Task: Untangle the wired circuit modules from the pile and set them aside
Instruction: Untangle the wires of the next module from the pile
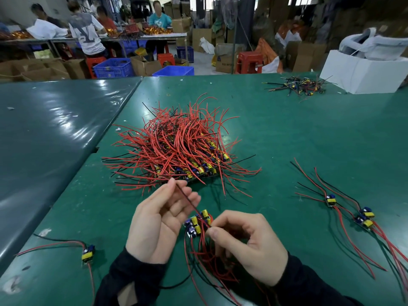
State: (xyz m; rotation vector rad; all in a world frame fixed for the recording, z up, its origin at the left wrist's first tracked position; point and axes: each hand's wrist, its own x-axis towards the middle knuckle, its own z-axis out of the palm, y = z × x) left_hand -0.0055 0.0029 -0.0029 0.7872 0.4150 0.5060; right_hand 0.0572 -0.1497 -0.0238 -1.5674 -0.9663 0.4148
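A big pile of wired circuit modules [176, 149] with red and black leads lies mid-table. Below it I hold a small tangled cluster of modules [198, 221] with yellow and blue parts. My left hand [159, 221] is palm up, and its thumb and forefinger pinch the tip of one wire [185, 195] that runs down to the cluster. My right hand [247, 244] pinches the wires beside the cluster; their red and black leads hang under it. Three separated modules [348, 213] lie in a row at the right, and one module [88, 253] lies at the left.
A smaller heap of wired parts [300, 86] sits at the far right beside a white box [362, 74]. A darker shiny table [55, 129] adjoins on the left. People work at a bench far behind, among blue crates, red stools and cardboard boxes.
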